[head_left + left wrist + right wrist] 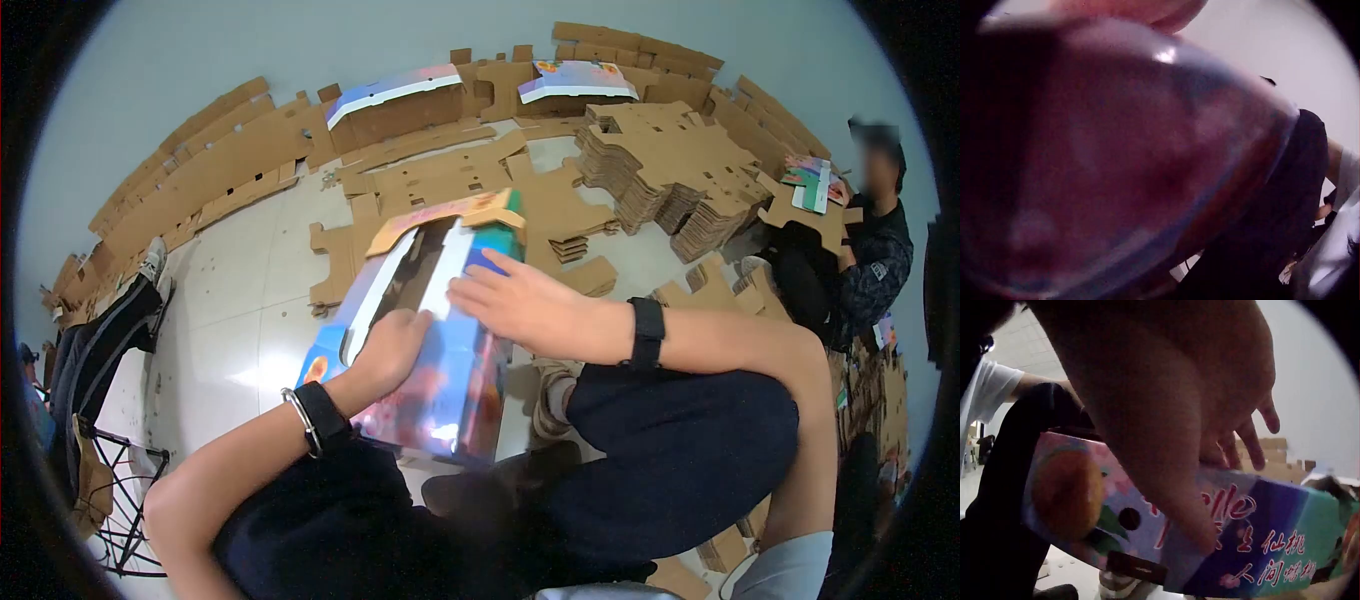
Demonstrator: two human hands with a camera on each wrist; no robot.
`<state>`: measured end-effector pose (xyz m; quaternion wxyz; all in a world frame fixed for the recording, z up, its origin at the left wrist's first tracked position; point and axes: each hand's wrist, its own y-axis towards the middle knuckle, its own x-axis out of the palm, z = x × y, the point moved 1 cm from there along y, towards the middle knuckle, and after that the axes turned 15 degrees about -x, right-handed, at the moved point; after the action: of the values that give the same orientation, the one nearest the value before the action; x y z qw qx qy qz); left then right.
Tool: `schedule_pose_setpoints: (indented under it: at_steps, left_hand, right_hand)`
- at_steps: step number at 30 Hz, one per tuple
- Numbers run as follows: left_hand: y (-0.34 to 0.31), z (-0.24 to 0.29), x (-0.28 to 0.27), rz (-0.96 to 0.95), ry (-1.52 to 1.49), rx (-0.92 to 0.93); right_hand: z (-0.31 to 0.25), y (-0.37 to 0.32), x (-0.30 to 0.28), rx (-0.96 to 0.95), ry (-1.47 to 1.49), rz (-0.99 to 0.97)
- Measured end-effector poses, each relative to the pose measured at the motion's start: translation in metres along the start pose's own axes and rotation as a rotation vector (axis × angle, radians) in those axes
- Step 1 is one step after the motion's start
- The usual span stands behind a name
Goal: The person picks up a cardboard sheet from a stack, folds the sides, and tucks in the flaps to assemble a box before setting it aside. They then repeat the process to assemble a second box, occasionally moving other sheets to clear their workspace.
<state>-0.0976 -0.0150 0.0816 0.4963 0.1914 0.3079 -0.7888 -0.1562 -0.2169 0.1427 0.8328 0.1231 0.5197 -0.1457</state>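
Note:
A printed cardboard fruit carton [440, 400] in blue, pink and green stands tilted before the seated person's knees. A long slot [412, 275] runs along its top between white-edged flaps, and a brown-edged end flap [450, 222] rises at the far end. The left hand [390, 355] grips the near flap beside the slot, its fingers tucked into the opening. The right hand [525, 305] lies with straight fingers on the top's right part. In the right wrist view, its thumb [1194, 534] presses the printed side. The carton's glossy wall [1135, 150] fills the left wrist view.
Flat brown cardboard sheets [440, 180] cover the floor ahead, with a tall stack [670, 160] at the right. Two printed carton pieces [400, 90] lean at the wall. Another person [870, 240] sits at right with a carton; a black wire frame [125, 500] stands at left.

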Motion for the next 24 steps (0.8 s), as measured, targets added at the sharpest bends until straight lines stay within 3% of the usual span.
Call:
schedule_pose_setpoints:
  at_steps: [1,3,4,8,12,16,19,24]
  left_hand:
    - [0.000,-0.002,-0.004,0.002,-0.002,0.000]
    - [0.000,-0.004,-0.011,0.060,-0.070,-0.087]
    - [-0.001,-0.006,-0.011,0.076,-0.084,-0.097]
    - [-0.005,-0.005,-0.016,0.059,-0.021,-0.097]
    - [-0.013,-0.005,-0.019,-0.041,0.109,-0.129]
    - [-0.022,-0.002,-0.022,-0.113,0.181,-0.104]
    - [-0.028,0.001,-0.027,-0.152,0.274,-0.116]
    - [-0.027,-0.009,-0.033,-0.139,0.172,-0.081]
  right_hand:
    - [-0.002,0.006,-0.013,-0.003,-0.001,0.000]
    - [-0.006,0.014,-0.029,0.181,0.379,-0.088]
    - [-0.010,0.015,-0.027,0.207,0.431,0.072]
    - [-0.013,0.016,-0.016,0.346,0.724,0.248]
    - [-0.010,0.017,-0.008,0.381,0.995,0.219]
    - [-0.018,0.022,-0.010,0.277,0.851,0.176]
    - [-0.026,0.027,-0.011,0.462,1.129,0.046]
    - [-0.029,0.029,0.009,0.567,1.404,0.255]
